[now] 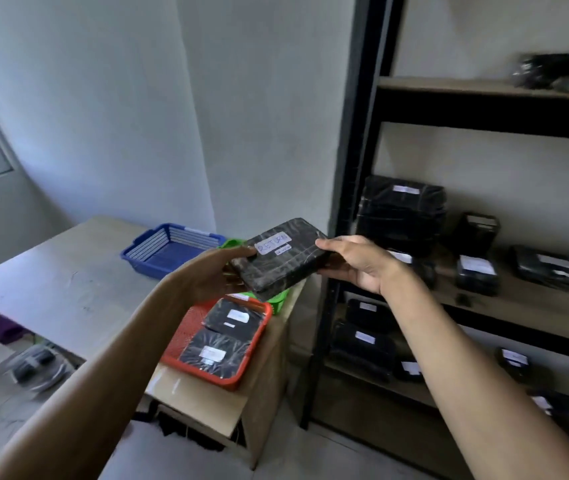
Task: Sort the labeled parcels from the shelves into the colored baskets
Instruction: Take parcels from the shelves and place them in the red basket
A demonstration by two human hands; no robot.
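Pale walls meet at a corner behind the desk (68, 289), where a blue basket (169, 249), a green basket (278, 301) and a red basket (203, 336) wait; the red one already holds two wrapped parcels. I hold a black parcel (281, 254) marked RETURN above the baskets, my left hand (217, 271) and right hand (355, 263) each with a grip clasped on one end. Sorting is mid-step, I judge: next I must match the label to its basket and lower it in, while the shelves (484, 299) beside me hold many more
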